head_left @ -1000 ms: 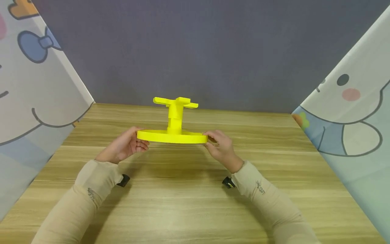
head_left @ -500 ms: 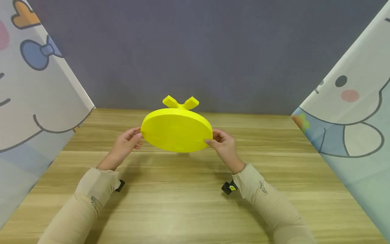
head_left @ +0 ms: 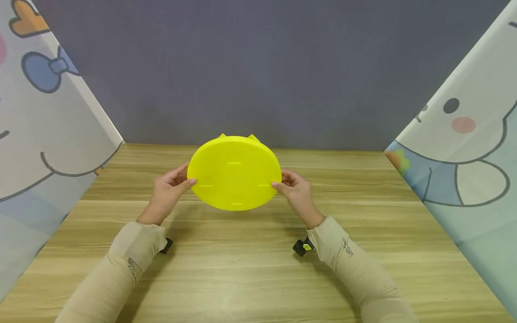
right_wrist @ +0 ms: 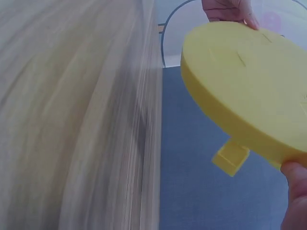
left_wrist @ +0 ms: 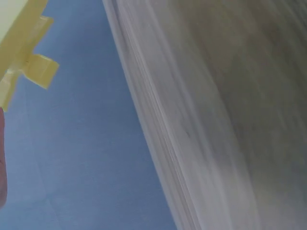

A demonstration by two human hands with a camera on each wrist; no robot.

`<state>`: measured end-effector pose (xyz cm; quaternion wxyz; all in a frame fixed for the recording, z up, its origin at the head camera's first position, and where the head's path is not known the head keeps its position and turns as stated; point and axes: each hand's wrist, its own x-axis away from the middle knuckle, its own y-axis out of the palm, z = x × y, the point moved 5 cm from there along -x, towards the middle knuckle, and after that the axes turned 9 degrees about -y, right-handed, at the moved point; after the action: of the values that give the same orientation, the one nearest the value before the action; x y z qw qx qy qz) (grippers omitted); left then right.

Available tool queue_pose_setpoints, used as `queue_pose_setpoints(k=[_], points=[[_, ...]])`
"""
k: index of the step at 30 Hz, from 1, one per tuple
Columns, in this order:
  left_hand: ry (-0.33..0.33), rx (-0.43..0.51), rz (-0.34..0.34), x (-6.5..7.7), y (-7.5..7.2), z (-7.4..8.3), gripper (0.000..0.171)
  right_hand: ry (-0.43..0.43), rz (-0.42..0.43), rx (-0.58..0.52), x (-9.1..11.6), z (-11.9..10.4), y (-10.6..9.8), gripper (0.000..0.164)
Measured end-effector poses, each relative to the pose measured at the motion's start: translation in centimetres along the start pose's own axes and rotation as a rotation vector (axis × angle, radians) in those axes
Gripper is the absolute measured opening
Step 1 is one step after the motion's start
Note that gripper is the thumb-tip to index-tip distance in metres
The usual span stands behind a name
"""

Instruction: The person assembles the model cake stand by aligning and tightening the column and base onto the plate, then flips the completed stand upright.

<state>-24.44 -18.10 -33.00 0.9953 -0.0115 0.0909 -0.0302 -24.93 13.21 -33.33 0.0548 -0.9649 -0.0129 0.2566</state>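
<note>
A yellow round disc (head_left: 234,175) with a post and crossed arms behind it is held up above the table, its flat face tilted towards me. Thin slot lines mark that face. My left hand (head_left: 167,193) pinches the disc's left edge, thumb on the front and fingers behind. On the opposite edge my right hand (head_left: 298,194) pinches it the same way. In the right wrist view one yellow arm (right_wrist: 231,156) shows beyond the rim, while the post is hidden. The left wrist view catches only the crossed yellow arms (left_wrist: 42,71) and a sliver of a finger.
The wooden table (head_left: 234,269) spreads beneath both hands. A dark grey wall panel (head_left: 258,72) stands at its far edge. Cartoon-printed cloth panels (head_left: 60,125) flank the table on the left and right (head_left: 464,148).
The yellow piece has tipped from disc-flat with its post upright to disc face towards me, the crossed arms sinking behind it. Both hands turned with it, thumbs coming round to the front.
</note>
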Motion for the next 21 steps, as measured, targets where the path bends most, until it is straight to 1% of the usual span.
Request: queue_pose_setpoints(k=[2, 5, 9, 12, 14, 18, 21], points=[[0.013, 0.009, -0.001, 0.1, 0.0, 0.0, 0.043, 0.016, -0.009, -0.011, -0.1, 0.2, 0.0, 0.032], [0.028, 0.049, -0.023, 0.2, 0.1, 0.1, 0.045, 0.044, -0.041, -0.038, -0.2, 0.5, 0.1, 0.032], [0.011, 0.127, -0.061, 0.5, 0.3, 0.0, 0.044, 0.095, -0.109, -0.075, -0.3, 0.8, 0.3, 0.032], [-0.043, 0.172, -0.079, 0.5, 0.3, -0.2, 0.046, 0.131, -0.145, -0.109, -0.5, 1.0, 0.4, 0.036], [-0.089, 0.194, -0.087, 0.4, 0.3, -0.4, 0.051, 0.149, -0.154, -0.133, -0.5, 1.0, 0.5, 0.038], [-0.174, 0.183, -0.112, 0.2, 0.3, -0.6, 0.063, 0.182, -0.153, -0.155, -0.6, 1.1, 0.5, 0.041], [-0.21, 0.167, -0.135, 0.1, 0.4, -0.7, 0.063, 0.209, -0.145, -0.156, -0.5, 1.2, 0.5, 0.042]])
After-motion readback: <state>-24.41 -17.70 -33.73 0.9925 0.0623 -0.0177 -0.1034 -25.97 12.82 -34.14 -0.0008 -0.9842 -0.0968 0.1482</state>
